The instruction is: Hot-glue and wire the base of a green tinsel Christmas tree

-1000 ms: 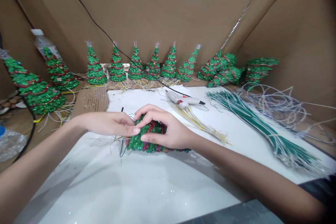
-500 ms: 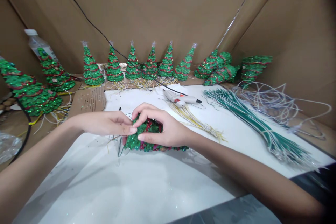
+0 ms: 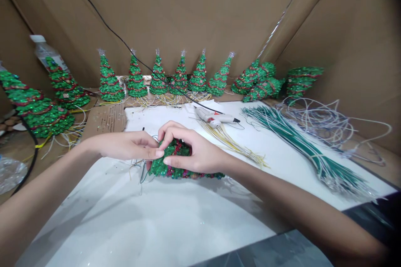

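1. The left hand pinches the left end of a decorated green tree.
2. The right hand curves over that tree, gripping it with thumb and fingers.
3. The tree lies sideways, mid-scene, over the white surface.
4. Beyond it, slightly right, rests a glue gun.
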Available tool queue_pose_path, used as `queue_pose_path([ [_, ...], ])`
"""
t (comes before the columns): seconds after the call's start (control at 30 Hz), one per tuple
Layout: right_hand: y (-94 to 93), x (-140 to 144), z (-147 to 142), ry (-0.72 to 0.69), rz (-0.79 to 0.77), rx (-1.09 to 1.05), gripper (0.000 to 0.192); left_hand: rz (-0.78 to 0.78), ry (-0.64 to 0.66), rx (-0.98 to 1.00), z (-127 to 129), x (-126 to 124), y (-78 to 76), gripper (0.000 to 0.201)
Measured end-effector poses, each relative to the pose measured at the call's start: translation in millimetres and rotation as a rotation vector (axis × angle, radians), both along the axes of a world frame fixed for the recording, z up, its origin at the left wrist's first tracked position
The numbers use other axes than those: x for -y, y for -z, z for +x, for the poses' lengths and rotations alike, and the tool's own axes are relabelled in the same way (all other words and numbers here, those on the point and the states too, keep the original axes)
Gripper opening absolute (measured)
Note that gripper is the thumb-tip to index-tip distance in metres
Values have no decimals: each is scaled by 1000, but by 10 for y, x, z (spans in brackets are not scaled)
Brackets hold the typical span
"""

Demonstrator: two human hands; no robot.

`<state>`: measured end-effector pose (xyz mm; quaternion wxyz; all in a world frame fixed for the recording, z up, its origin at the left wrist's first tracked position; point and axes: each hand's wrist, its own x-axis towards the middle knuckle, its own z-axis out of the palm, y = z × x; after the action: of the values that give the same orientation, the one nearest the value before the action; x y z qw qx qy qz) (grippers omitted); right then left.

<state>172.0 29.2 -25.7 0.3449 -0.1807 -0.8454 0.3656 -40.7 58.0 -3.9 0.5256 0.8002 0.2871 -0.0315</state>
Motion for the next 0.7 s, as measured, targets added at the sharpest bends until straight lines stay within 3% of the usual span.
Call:
queue_pose_path([
  [0.7, 92, -12, 34, -19, 46, -35, 17, -46, -24, 38, 25, -10, 12, 47],
])
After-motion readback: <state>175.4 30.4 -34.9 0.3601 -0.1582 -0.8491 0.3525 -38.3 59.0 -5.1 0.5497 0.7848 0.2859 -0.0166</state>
